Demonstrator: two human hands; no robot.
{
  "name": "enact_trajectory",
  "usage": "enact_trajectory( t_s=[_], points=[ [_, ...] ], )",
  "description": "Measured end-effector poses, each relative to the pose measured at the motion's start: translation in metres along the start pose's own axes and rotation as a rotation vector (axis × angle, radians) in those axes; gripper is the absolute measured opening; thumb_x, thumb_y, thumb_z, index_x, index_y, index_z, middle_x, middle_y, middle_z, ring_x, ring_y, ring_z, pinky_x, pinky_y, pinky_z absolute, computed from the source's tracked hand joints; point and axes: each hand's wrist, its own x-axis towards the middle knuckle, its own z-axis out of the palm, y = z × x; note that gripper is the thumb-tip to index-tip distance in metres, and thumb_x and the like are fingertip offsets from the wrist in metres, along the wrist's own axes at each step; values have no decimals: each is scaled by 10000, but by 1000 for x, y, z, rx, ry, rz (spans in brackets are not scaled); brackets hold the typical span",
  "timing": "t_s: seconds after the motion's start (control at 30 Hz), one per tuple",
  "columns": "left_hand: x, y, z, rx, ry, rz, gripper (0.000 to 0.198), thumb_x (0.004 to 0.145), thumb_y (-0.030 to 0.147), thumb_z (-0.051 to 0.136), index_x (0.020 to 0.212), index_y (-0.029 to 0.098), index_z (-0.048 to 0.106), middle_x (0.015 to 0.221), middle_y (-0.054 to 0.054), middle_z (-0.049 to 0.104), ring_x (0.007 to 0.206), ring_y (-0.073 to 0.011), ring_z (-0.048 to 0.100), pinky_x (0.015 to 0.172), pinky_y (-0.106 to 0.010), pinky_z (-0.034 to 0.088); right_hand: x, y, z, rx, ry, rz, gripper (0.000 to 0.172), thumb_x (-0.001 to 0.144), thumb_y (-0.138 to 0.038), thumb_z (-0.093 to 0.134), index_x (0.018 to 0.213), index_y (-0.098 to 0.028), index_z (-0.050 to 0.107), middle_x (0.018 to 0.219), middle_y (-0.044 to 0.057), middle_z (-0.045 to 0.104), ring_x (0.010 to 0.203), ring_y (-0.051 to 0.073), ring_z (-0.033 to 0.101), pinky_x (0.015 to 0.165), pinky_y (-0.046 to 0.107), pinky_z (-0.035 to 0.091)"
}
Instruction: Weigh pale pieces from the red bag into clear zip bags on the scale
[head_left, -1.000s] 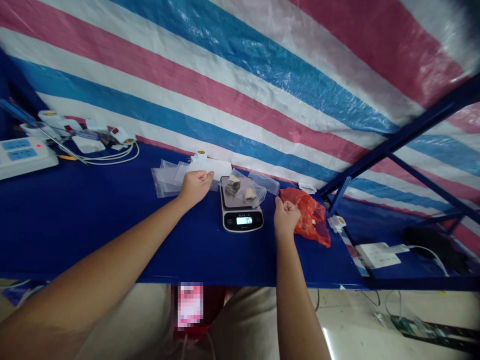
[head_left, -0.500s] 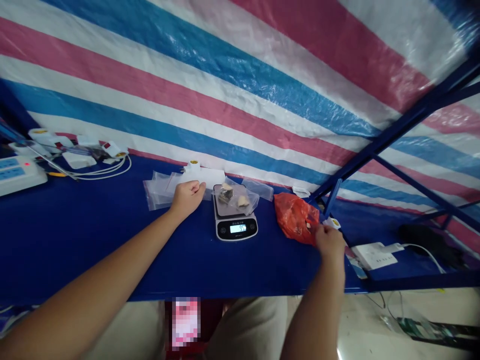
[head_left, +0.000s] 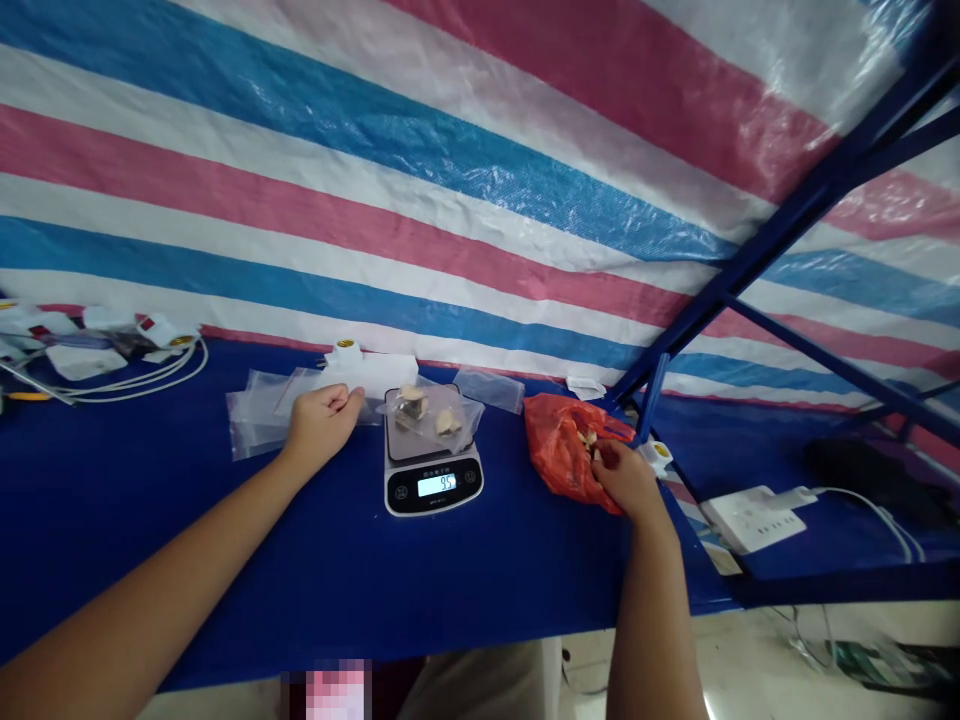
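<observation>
A kitchen scale point(head_left: 433, 487) with a lit display stands on the blue table. On its platform lies a clear plastic bag point(head_left: 466, 412) with pale, dry-looking chunks point(head_left: 448, 422) and a darker piece. My left hand point(head_left: 322, 428) is closed in a loose fist left of the scale, over several flat zip bags point(head_left: 259, 405); nothing shows in it. To the right, a crumpled red plastic bag point(head_left: 551, 440) lies opened out with small pale pieces point(head_left: 587, 440) inside. My right hand point(head_left: 628, 478) reaches into it, fingers pinched at a pale piece; the fingertips are partly hidden.
White adapters and cables point(head_left: 150, 340) lie at the back left. Another clear bag point(head_left: 491, 390) sits behind the scale. A blue metal frame point(head_left: 675, 330) rises at right, with a white power strip point(head_left: 754, 520) beyond it. Striped sheeting point(head_left: 420, 230) hangs behind the table.
My right hand has moved from the red bag's edge into its opening, and the pale pieces now show. The view has shifted right; my left hand stays closed beside the scale.
</observation>
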Motion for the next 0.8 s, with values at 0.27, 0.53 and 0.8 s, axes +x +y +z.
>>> enact_trajectory(
  t_s=[0.27, 0.53, 0.8],
  points=[
    [0, -5, 2, 2, 1, -15, 490, 793, 406, 596, 566, 222, 202, 543, 53, 181, 516, -105, 240, 534, -290, 240, -13, 2, -9, 258, 169, 122, 330, 864, -390, 593, 1056, -177, 756, 953, 123, 780, 880, 276, 728, 806, 378, 531],
    [2, 0, 0, 18, -9, -28, 495, 780, 430, 577, 541, 221, 199, 508, 50, 182, 505, -110, 245, 524, -286, 237, 18, -39, -40, 531, 69, -48, 334, 775, -470, 689, 950, -187, 720, 854, 82, 762, 769, 227, 700, 734, 331, 534],
    [4, -7, 2, 89, -3, -59, 487, 785, 440, 569, 546, 227, 202, 521, 50, 189, 500, -112, 251, 524, -289, 247, 71, -33, -45, 181, -322, -77, 185, 794, -209, 542, 681, -203, 689, 666, 22, 698, 620, 172, 624, 604, 264, 417]
  ],
)
